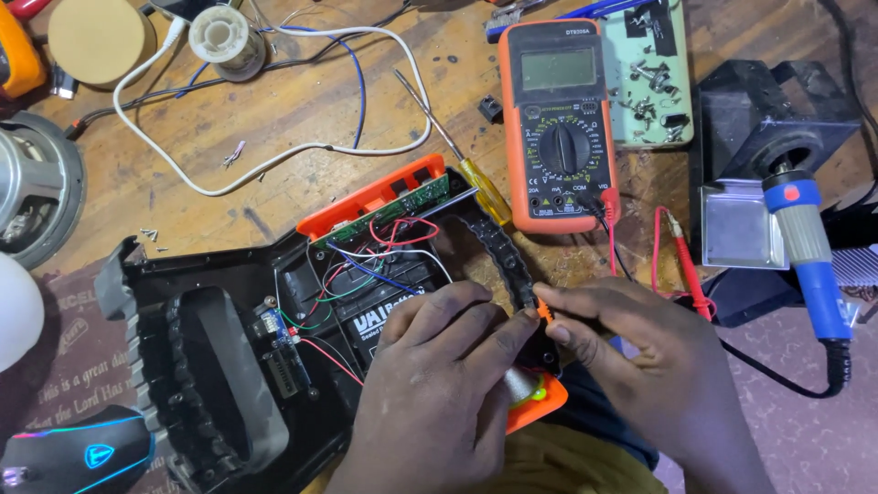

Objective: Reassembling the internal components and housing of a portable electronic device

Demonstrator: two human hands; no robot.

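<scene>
An opened black and orange device [229,366] lies on the wooden bench, its circuit board [389,212], coloured wires and a black battery [384,306] exposed. My left hand [439,384] rests over the battery and the device's right end, fingers pressed on its black ribbed edge [498,247]. My right hand [640,366] meets it there, thumb and forefinger pinching a small orange part [543,311] at that edge. An orange end cap with a green piece [540,402] shows under my left hand.
An orange multimeter [558,128] with red and black leads lies behind. A yellow-handled screwdriver [476,178] lies beside it. A blue soldering iron [809,256] sits in its black stand at right. A solder spool [224,41], white cable [274,155], speaker [32,187] and mouse [82,453] occupy the left.
</scene>
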